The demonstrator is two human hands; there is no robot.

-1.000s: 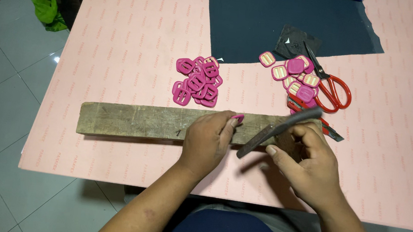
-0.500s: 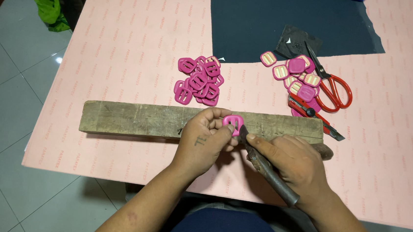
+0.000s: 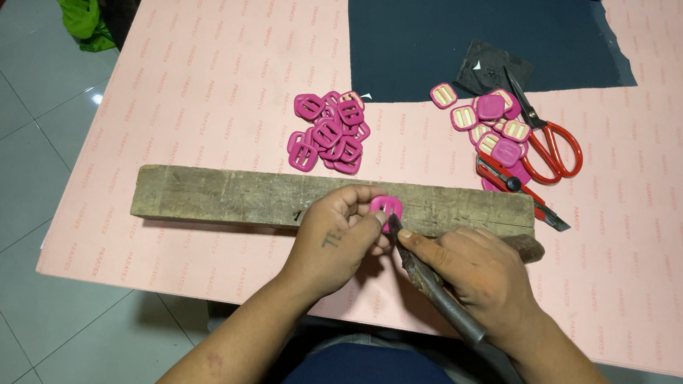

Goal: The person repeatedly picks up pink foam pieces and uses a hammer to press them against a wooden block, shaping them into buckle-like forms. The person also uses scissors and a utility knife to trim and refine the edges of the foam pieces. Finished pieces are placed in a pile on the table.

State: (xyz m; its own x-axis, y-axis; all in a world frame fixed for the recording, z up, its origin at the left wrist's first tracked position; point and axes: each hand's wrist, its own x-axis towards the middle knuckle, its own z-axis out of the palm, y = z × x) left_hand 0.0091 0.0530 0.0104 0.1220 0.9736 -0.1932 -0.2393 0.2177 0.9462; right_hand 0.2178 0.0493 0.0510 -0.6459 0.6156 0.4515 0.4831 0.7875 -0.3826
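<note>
A magenta plastic buckle (image 3: 386, 208) lies on a long weathered wooden plank (image 3: 219, 195) set across a pink sheet (image 3: 206, 59). My left hand (image 3: 336, 244) pinches the buckle at its left edge and holds it down on the wood. My right hand (image 3: 477, 276) grips a dark metal tool (image 3: 432, 284) like a pen, its tip resting on the buckle. The tool's handle runs back under my palm toward me.
A heap of magenta buckles (image 3: 328, 132) sits just beyond the plank. To the right lie several buckles with cream fronts (image 3: 489, 122), red-handled scissors (image 3: 552, 144) and a red utility knife (image 3: 520, 190). A dark fabric sheet (image 3: 468, 31) covers the far side. Tiled floor lies left.
My right hand has turned the tool from lying across the plank to pointing its tip at the buckle. My left hand has uncovered the buckle and now holds it by the edge.
</note>
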